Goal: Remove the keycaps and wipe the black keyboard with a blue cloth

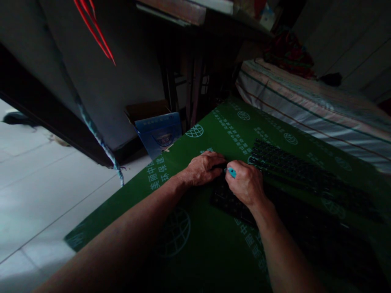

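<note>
My right hand [244,181] is closed around a small teal-handled tool [232,172], whose tip points toward my left hand; the shadow hides its working end. My left hand [206,167] has its fingers bent over the far left corner of a black panel [229,197], with the thumb close to the tool. That panel looks like part of a keyboard and runs toward the lower right, partly under my right forearm. Beyond it lies a black keyboard piece with rows of keys [287,162], apart from my hands.
Both black pieces rest on a green printed board [174,232]. A blue box [160,134] stands on the floor past its left edge. Behind are a dark table [180,12] and a bed [275,89]. Red cords [97,36] and a wrapped pole [97,134] are at left.
</note>
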Demonstrator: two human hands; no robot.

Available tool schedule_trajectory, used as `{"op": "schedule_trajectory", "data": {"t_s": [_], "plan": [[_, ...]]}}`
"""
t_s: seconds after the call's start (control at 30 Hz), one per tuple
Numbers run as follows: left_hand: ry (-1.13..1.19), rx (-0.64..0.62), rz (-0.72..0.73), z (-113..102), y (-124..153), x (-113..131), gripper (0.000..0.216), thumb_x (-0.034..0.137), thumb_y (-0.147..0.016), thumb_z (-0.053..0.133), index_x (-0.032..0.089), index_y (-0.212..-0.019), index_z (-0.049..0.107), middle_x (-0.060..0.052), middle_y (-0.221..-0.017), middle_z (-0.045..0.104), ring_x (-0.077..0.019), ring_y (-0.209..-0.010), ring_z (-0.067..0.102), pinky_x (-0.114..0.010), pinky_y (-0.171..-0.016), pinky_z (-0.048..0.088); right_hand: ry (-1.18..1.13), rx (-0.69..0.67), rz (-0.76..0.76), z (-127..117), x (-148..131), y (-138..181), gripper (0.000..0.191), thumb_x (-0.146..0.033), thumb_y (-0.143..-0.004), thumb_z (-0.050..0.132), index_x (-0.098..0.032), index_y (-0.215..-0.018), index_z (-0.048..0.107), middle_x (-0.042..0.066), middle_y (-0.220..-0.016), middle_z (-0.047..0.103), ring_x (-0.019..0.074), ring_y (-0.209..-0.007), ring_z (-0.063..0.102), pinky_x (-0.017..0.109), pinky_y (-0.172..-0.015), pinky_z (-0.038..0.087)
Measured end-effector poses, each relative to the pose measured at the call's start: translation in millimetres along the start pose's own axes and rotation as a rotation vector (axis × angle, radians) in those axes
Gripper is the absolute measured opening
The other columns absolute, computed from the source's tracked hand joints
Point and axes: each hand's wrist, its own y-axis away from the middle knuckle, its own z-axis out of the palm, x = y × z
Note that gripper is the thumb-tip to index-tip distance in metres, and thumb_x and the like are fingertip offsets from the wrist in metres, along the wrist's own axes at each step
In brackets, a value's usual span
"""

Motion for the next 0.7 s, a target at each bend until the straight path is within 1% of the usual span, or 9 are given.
{"op": "schedule_trajectory", "data": {"t_s": [0.1,0.17,0.27,0.4,0.6,0.7], "plan": [[0.005,-0.005,0.009,0.0,-0.2,0.7,0.032,0.022,-0.086,0.054,0.013,-0.115,0.064,-0.013,-0.121,0.064,-0.0239,-0.115,0.057,-0.041,-0.103,0.042,-0.023,-0.011,-0.014,-0.1,0.7,-1.0,0.015,-0.019,-0.085,0.052,-0.019,-0.084,0.067,0.004,-0.081,0.071,0.0162,-0.071,0.061,0.028,-0.065,0.032],[0.009,-0.006,0.012,0.1,-0.1,0.8,0.033,0.021,-0.086,0.054,0.012,-0.116,0.063,-0.013,-0.121,0.064,-0.0239,-0.114,0.057,-0.041,-0.103,0.042,-0.008,-0.027,-0.001,-1.1,-0.1,-1.6,0.015,-0.017,-0.083,0.052,-0.019,-0.082,0.067,0.004,-0.079,0.071,0.0161,-0.068,0.060,0.028,-0.063,0.031],[0.008,0.002,0.005,0.3,0.0,0.4,0.033,0.020,-0.085,0.055,0.014,-0.117,0.063,-0.012,-0.121,0.064,-0.0234,-0.114,0.057,-0.041,-0.103,0.042,0.006,-0.027,0.017,-1.4,-0.6,-1.3,0.016,-0.016,-0.082,0.052,-0.019,-0.081,0.068,0.004,-0.077,0.071,0.0159,-0.066,0.060,0.028,-0.062,0.030],[0.010,-0.005,0.002,0.2,-0.5,0.3,0.033,0.021,-0.085,0.055,0.014,-0.116,0.064,-0.011,-0.122,0.064,-0.0238,-0.114,0.057,-0.041,-0.103,0.042,-0.012,-0.008,0.017,-0.2,0.6,-0.5,0.015,-0.019,-0.083,0.053,-0.019,-0.084,0.068,0.004,-0.082,0.072,0.0161,-0.069,0.061,0.027,-0.063,0.032],[0.030,0.005,-0.010,0.6,-0.1,0.1,0.035,0.020,-0.084,0.053,0.014,-0.117,0.064,-0.012,-0.123,0.063,-0.0246,-0.115,0.057,-0.042,-0.103,0.042,0.022,-0.078,0.041,-4.2,1.0,-2.5,0.019,-0.018,-0.080,0.052,-0.021,-0.084,0.070,0.004,-0.077,0.072,0.0166,-0.064,0.061,0.028,-0.059,0.030],[0.033,0.003,-0.010,1.2,0.3,-0.8,0.036,0.021,-0.084,0.054,0.014,-0.118,0.064,-0.012,-0.123,0.063,-0.0245,-0.115,0.057,-0.043,-0.103,0.042,0.024,-0.088,0.061,-4.7,1.3,-3.1,0.020,-0.019,-0.080,0.052,-0.022,-0.084,0.071,0.004,-0.076,0.073,0.0170,-0.064,0.061,0.029,-0.058,0.030]]}}
